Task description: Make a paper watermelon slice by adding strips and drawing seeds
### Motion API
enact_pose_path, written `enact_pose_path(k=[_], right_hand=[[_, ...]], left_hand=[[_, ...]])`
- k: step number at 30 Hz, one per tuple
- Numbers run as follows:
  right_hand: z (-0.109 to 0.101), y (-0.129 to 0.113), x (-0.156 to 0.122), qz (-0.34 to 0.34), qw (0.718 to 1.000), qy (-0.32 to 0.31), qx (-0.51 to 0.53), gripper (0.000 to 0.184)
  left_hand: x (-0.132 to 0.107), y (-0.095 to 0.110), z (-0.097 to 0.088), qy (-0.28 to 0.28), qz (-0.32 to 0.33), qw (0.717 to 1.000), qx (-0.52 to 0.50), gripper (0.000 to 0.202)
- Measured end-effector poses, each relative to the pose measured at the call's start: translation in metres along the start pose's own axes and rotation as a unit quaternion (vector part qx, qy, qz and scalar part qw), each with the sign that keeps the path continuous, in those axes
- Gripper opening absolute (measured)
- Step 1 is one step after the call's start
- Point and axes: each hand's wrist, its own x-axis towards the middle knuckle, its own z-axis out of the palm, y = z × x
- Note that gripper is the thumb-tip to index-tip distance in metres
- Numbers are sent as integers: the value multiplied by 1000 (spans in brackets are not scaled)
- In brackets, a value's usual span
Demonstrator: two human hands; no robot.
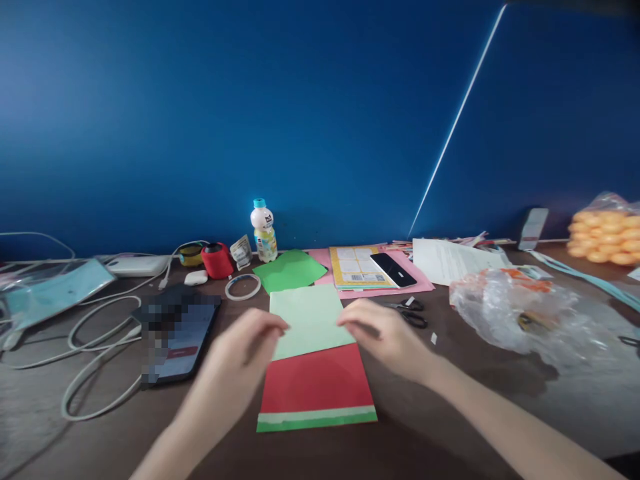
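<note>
Left hand (245,347) and right hand (385,333): fingertips drawn together, pale green sheet (310,317) apparently pinched at both sides, though blurred. Sheet laid over the far end of the red sheet (316,383) on the bench (320,460); could be skewed or creased by uneven pulling. Red sheet's far edge covered; scissors (403,307) partly screened by right hand; forearms cut off.

Two arms, bare to the bottom edge. Left hand (241,347) bare, a bit blurred; left forearm (193,410) slim, smooth outline. Right hand (387,333) bare, rounded knuckles; right forearm (490,410) slim, widening away from wrist. Nails too small to tell.
</note>
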Motion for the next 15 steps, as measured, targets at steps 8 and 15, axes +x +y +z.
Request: enact_pose_path(k=[8, 15], right_hand=[[79, 33, -3, -54, 983, -150, -93, 5], [80, 39, 5, -142, 966, -162, -140, 15]], left_hand=[[37, -32, 79, -152, 147, 974, 88, 13], [49, -40, 74, -145, 279, 920, 233, 13]])
